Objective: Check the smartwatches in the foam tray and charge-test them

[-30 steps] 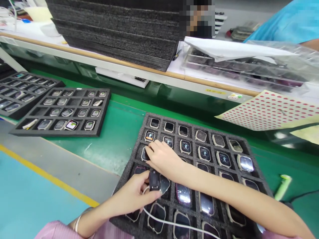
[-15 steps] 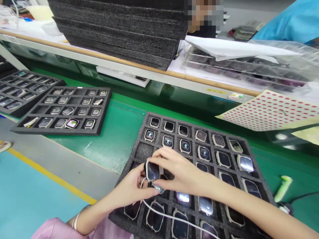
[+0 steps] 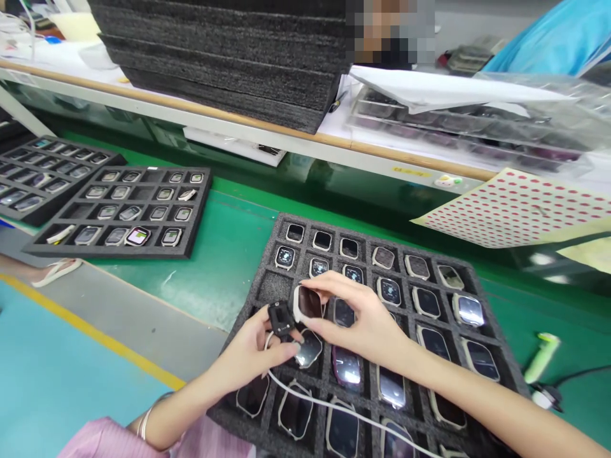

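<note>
My left hand (image 3: 260, 343) grips a small black charging dock (image 3: 281, 318), from which a white cable (image 3: 324, 402) trails to the lower right. In my right hand (image 3: 356, 312) is a smartwatch (image 3: 308, 303) with a dark screen and pale case, pinched by its edges just right of the dock and apart from it. Both hands are over a dark grey foam tray (image 3: 274, 289) full of strapless smartwatches in square pockets. Some of those, such as the watch (image 3: 285, 257) in the second row, have lit faces. One pocket left of the held watch holds nothing.
Two more foam trays of watches (image 3: 138, 210) (image 3: 57, 166) lie to the left. A tall stack of black foam (image 3: 224, 63) stands on the bench (image 3: 363, 156) ahead. Clear plastic trays (image 3: 429, 130), a red-dotted sheet (image 3: 515, 210) and a green-white tube (image 3: 541, 359) are to the right. A sandalled foot (image 3: 57, 272) shows left.
The watch has come away from the black dock; my right hand has moved it slightly up and right. The dock in my left hand is now exposed. A foot has come further into view at left.
</note>
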### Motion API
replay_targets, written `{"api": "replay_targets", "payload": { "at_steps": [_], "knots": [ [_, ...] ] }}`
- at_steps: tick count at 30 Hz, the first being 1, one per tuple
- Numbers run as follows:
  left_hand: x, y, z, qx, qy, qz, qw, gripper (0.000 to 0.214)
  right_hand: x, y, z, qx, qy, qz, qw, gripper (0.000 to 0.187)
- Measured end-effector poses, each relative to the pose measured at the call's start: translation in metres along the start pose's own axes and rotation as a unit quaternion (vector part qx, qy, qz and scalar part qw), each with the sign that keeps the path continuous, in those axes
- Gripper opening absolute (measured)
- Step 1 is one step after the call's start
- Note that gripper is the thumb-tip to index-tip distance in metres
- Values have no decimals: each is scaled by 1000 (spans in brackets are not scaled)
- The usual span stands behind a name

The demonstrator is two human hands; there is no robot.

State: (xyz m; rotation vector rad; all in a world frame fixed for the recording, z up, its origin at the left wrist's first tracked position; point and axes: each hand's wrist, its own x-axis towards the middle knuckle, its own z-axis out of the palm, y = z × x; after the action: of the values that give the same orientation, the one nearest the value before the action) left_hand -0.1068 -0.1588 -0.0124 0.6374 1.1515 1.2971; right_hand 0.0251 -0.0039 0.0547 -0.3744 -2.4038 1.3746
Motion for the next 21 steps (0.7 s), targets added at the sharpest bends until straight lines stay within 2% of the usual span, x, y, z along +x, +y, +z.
{"api": "replay_targets", "payload": {
  "at_steps": [3, 6, 9, 11, 14, 17, 21],
  "knots": [
    [0, 6, 0, -36, 16, -10, 999, 35, -1, -1, 5, 172, 1, 114, 978, 34],
    [1, 9, 0, -56, 32, 2, 998, 41, -3, 3, 14, 262, -11, 165, 951, 41],
    [1, 9, 2, -44, 67, 16, 997, 38, -6, 7, 21, 279, -10, 192, 941, 43],
    [0, 8, 3, -17, 118, 39, 992, 32, -7, 9, 22, 287, -12, 213, 934, 41],
    [-4, 7, 5, 43, 175, 90, 979, 27, -8, 10, 22, 323, -51, 238, 915, 35],
    [-8, 5, 7, 88, 177, 115, 974, 25, -9, 13, 23, 381, -111, 237, 887, 34],
    [-8, 6, 6, 91, 189, 90, 974, 31, -14, 19, 22, 416, -139, 230, 869, 38]
  ]
}}
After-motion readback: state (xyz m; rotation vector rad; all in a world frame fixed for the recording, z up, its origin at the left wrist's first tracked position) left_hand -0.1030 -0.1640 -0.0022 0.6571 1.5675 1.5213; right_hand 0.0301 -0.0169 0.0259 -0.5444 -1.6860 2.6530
